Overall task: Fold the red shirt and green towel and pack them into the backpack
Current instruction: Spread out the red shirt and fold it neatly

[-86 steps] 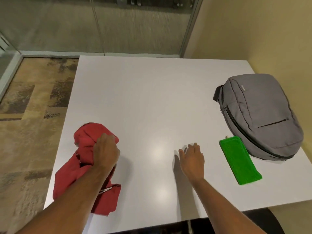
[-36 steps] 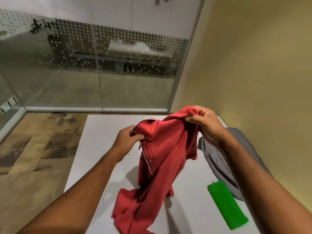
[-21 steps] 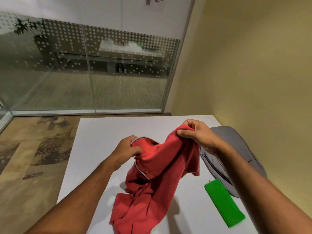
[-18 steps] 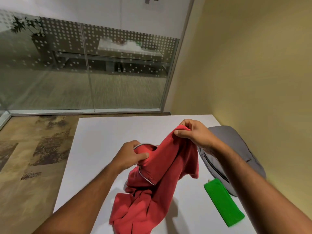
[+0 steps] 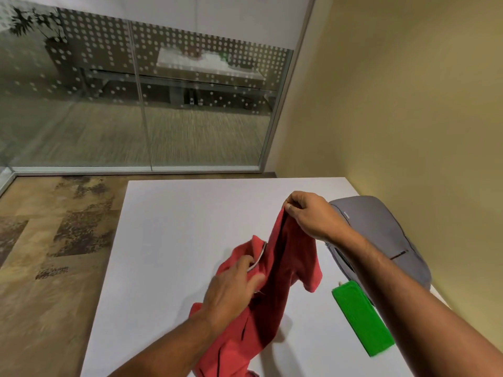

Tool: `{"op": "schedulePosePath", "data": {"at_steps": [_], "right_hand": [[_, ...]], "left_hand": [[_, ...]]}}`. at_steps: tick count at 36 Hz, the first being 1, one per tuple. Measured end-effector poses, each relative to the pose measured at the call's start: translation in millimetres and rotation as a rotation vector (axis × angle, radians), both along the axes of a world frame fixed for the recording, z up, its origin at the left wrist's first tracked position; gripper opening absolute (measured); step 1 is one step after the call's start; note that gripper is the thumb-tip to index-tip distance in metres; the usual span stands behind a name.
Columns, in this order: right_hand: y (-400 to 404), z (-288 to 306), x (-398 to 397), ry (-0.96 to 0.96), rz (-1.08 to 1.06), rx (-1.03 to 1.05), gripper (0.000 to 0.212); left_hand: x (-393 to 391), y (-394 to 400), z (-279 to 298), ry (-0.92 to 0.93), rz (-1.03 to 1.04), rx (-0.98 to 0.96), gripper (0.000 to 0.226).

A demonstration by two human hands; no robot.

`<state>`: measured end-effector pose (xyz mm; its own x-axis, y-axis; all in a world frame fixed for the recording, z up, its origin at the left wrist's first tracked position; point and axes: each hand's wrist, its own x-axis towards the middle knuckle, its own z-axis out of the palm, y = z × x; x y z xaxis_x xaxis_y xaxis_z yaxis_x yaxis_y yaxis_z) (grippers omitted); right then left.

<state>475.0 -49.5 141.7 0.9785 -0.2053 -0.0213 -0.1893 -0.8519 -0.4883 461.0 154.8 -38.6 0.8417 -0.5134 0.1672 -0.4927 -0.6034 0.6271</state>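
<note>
The red shirt (image 5: pixel 288 270) hangs crumpled over the white table (image 5: pixel 177 229), its lower part bunched on the surface. My right hand (image 5: pixel 307 213) pinches one top edge of the shirt and holds it up. Lower down, my left hand (image 5: pixel 231 289) grips the collar area with the white trim. The green towel (image 5: pixel 362 317) lies folded into a narrow strip at the right. Beside it the grey backpack (image 5: pixel 381 235) lies flat with its zip closed, partly hidden behind my right forearm.
A yellow wall runs along the table's right side, close behind the backpack. Beyond the table's far edge stands a glass partition with a dotted pattern. Patterned carpet floor lies to the left of the table.
Both hands lifted the shirt off the table's left side and brought it to the middle. Over the last half second my left hand dropped lower with the collar, while the right stays raised.
</note>
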Motion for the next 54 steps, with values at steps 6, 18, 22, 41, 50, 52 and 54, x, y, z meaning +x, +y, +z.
{"op": "schedulePosePath", "data": {"at_steps": [6,18,22,41,50,52,54], "right_hand": [[-2.3,0.6,-2.7,-0.016,-0.01,0.041,0.017],[-11.7,2.0,-14.7,-0.022,0.147,0.143,0.02],[-9.6,0.4,-16.1,-0.021,0.193,0.168,0.02],[-43.5,-18.4,-9.6,0.118,0.005,0.16,0.023],[-28.4,-13.6,-17.0,0.486,0.311,0.056,0.031],[-29.4,-7.7,-14.3,0.447,0.36,0.045,0.027],[-30.7,1.6,-11.5,0.371,0.38,0.129,0.024]], "left_hand": [[-26.0,-2.6,-5.7,-0.135,-0.455,0.182,0.078],[9.5,-22.0,0.2,0.769,0.314,-0.679,0.027],[23.4,-16.8,6.3,1.095,0.039,-0.824,0.034],[61.1,-19.9,39.2,0.611,0.242,-0.787,0.034],[63.7,-15.9,38.0,0.59,0.255,-0.695,0.02],[64.8,-11.4,34.9,0.641,0.247,-0.716,0.022],[66.5,-6.7,30.8,0.691,0.259,-0.762,0.023]]}}
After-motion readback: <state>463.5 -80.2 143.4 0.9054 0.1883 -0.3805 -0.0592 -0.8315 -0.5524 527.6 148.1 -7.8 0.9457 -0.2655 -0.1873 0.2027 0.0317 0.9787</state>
